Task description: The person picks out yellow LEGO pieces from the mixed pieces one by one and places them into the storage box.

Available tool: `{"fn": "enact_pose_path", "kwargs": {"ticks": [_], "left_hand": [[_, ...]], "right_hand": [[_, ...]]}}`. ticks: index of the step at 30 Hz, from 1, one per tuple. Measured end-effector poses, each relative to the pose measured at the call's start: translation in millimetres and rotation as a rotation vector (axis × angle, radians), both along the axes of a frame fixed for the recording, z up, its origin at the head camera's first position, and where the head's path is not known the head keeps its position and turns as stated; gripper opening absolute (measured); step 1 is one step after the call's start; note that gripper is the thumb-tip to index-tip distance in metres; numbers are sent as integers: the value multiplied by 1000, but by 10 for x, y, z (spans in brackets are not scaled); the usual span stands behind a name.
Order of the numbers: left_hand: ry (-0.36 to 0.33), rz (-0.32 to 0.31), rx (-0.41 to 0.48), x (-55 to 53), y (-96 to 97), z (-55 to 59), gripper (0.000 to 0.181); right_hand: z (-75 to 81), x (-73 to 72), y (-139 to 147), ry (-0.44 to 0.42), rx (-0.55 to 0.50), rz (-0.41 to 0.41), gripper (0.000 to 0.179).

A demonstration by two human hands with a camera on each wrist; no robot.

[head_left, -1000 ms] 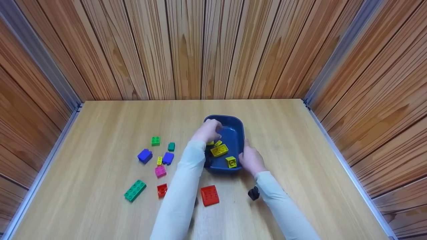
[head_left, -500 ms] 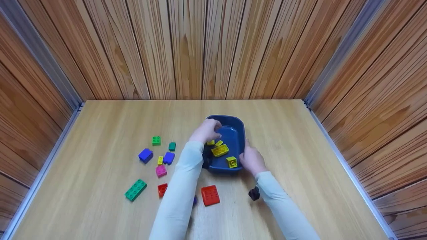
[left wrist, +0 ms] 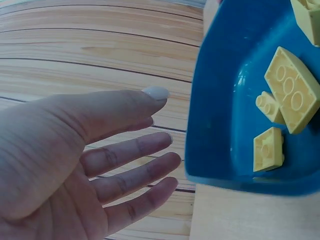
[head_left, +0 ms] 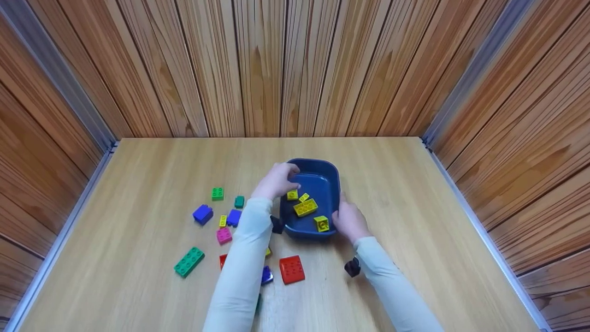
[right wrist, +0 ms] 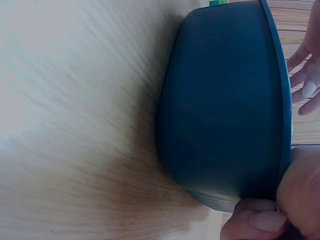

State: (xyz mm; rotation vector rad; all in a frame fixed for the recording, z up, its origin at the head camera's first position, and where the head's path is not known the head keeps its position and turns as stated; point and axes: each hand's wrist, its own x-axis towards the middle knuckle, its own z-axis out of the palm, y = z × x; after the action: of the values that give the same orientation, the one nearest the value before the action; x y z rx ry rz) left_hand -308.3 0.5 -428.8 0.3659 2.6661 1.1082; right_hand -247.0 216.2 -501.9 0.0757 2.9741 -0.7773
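Observation:
A dark blue plastic tub [head_left: 318, 162] stands on the table with several yellow building bricks in it, the longest yellow brick [head_left: 305, 208] in the middle. My left hand [head_left: 275, 180] hovers by the tub's left rim, holding nothing; its fingers [left wrist: 145, 170] are spread and relaxed beside the wall in the left wrist view. At the near right corner my right hand [head_left: 351, 222] grips the tub's rim, with a fingertip [right wrist: 267, 220] against the outer wall in the right wrist view.
Loose bricks lie left of the tub: a long green brick [head_left: 189, 262], a blue brick [head_left: 203, 214], a pink brick [head_left: 224, 235] and others. A red brick [head_left: 292, 269] lies in front of it. My left sleeve [head_left: 239, 276] partly covers several bricks.
My left hand has drawn back leftward from over the tub to its left rim, uncovering more of a yellow brick inside. The right hand keeps its hold on the tub.

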Motion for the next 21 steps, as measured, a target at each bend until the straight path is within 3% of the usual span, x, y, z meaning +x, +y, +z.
{"fn": "enact_pose_path", "kwargs": {"ticks": [8, 13, 21], "left_hand": [[23, -7, 4, 31, -187, 50, 44], [20, 33, -13, 80, -365, 75, 47], [22, 68, -12, 191, -698, 54, 45]], "right_hand": [[-20, 2, 8, 29, 38, -1, 65], [-16, -4, -2, -19, 19, -13, 67], [-17, -7, 6, 14, 19, -4, 66]]}}
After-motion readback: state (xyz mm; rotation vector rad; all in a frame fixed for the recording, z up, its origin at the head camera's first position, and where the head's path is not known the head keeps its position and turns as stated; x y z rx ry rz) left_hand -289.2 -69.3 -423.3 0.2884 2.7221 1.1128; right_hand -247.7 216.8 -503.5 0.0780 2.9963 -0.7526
